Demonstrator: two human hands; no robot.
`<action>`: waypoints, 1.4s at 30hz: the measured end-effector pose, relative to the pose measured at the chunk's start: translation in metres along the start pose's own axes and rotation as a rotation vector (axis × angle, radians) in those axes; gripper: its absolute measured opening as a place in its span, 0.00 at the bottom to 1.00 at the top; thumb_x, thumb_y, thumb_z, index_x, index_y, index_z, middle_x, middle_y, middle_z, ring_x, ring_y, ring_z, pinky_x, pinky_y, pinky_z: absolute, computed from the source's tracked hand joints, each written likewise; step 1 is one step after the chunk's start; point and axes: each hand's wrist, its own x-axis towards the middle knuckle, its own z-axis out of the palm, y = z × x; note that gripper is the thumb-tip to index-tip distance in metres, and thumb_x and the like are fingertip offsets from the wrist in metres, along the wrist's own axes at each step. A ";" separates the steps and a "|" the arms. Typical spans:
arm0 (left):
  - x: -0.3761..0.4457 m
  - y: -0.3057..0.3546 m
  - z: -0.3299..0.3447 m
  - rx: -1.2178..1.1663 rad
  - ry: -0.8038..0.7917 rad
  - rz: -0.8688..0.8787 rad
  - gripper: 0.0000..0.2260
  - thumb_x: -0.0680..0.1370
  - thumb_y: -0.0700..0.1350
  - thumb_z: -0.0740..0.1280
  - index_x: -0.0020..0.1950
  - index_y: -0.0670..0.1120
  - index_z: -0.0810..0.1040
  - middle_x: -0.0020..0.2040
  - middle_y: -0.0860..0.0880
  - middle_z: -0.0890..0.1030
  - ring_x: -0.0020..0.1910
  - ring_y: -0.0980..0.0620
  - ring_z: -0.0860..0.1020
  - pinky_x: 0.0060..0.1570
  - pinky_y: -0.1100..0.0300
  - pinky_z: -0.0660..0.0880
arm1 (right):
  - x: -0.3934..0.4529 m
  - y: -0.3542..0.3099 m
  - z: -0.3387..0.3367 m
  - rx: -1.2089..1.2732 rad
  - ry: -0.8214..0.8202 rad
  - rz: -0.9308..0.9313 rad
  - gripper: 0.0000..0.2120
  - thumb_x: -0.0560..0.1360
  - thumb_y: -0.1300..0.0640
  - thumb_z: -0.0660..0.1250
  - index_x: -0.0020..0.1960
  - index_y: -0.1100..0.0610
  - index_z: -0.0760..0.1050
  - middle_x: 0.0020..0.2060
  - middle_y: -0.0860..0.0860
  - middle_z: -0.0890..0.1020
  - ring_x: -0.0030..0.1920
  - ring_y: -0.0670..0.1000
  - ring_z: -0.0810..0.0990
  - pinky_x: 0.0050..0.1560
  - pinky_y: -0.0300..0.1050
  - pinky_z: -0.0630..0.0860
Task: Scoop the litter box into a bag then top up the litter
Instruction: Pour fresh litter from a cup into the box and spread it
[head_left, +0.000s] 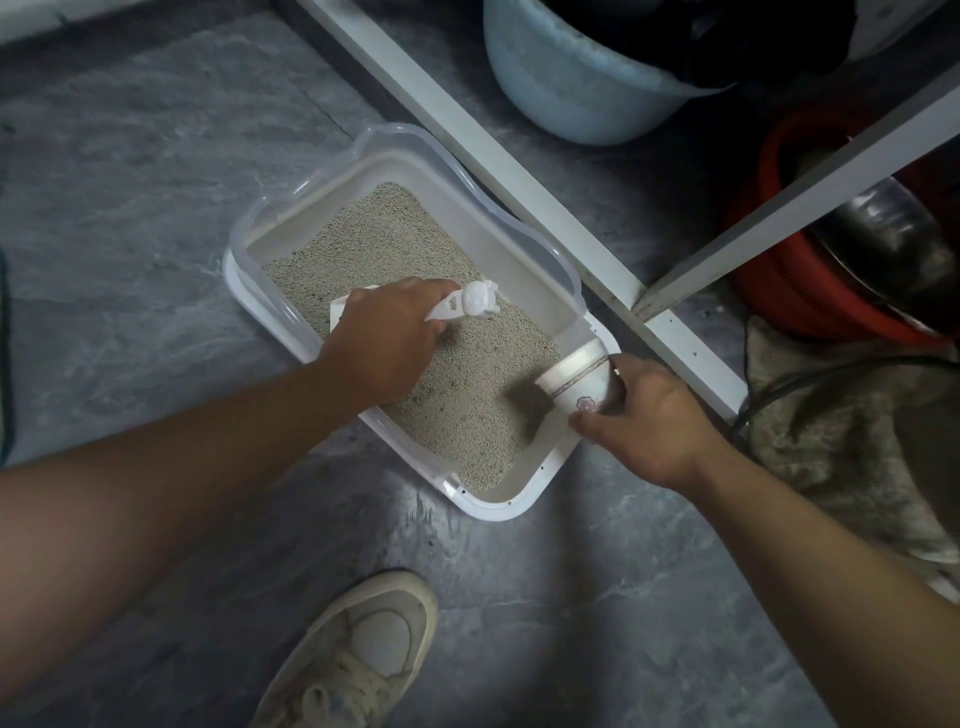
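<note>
A white litter box (506, 506) with a clear raised rim sits on the grey floor, filled with beige litter (395, 249). My left hand (387, 340) grips a white scoop (470, 304) by its handle, over the middle of the litter; the scoop's blade is mostly hidden under the hand. My right hand (652, 421) holds a white cup (576, 379) with a pink flower mark, tipped on its side over the box's near right corner. A blurred stream of litter (530, 408) falls from the cup's mouth onto the litter bed.
A white metal shelf frame (550, 192) runs diagonally behind the box. Under it stand a pale blue bucket (566, 88) and a red basket (810, 291) with a steel bowl (898, 244). A cable and a grey rag lie at right. My shoe (358, 654) is near the bottom.
</note>
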 end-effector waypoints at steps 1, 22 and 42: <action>0.000 0.000 0.000 0.001 0.000 0.000 0.16 0.80 0.45 0.64 0.68 0.54 0.73 0.56 0.50 0.82 0.54 0.47 0.79 0.59 0.45 0.71 | -0.001 -0.001 0.000 0.014 0.015 0.003 0.20 0.66 0.48 0.75 0.56 0.51 0.77 0.49 0.54 0.80 0.47 0.53 0.80 0.46 0.44 0.75; -0.003 -0.003 -0.001 -0.021 -0.047 0.009 0.18 0.80 0.45 0.65 0.70 0.53 0.73 0.58 0.50 0.81 0.56 0.47 0.78 0.62 0.44 0.69 | -0.018 -0.005 0.002 -0.021 -0.137 -0.044 0.19 0.68 0.47 0.75 0.56 0.52 0.77 0.49 0.53 0.81 0.48 0.53 0.80 0.50 0.49 0.78; -0.005 -0.001 0.000 -0.033 -0.130 0.090 0.17 0.79 0.45 0.65 0.69 0.53 0.74 0.59 0.49 0.82 0.56 0.47 0.79 0.61 0.42 0.72 | -0.032 0.003 0.007 0.078 -0.070 -0.013 0.21 0.68 0.50 0.77 0.58 0.49 0.75 0.50 0.50 0.79 0.46 0.47 0.78 0.40 0.35 0.70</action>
